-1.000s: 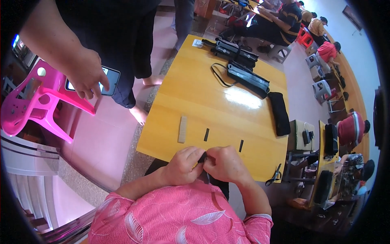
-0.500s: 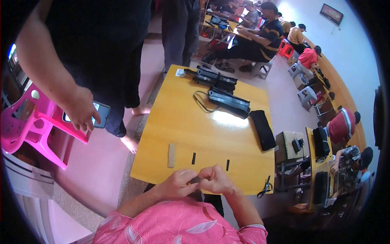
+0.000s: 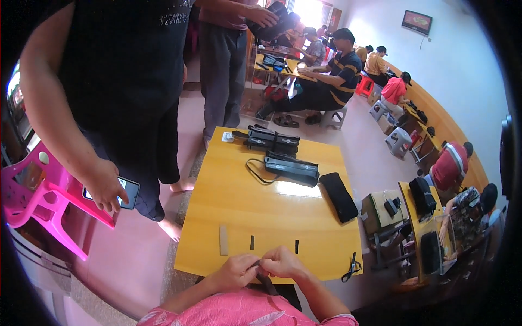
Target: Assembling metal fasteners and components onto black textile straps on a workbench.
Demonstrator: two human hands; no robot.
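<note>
Closely paired, left hand [image 3: 235, 272] and right hand [image 3: 283, 263] turned inward, curled fingers [image 3: 270, 264] pinching dark strip [image 3: 266, 283].

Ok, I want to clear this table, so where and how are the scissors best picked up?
Probably by the handles, coming from the wearer's side: the scissors lie by the table's right edge, handles toward the wearer, blades pointing away. The right hand is the nearer one.
</note>
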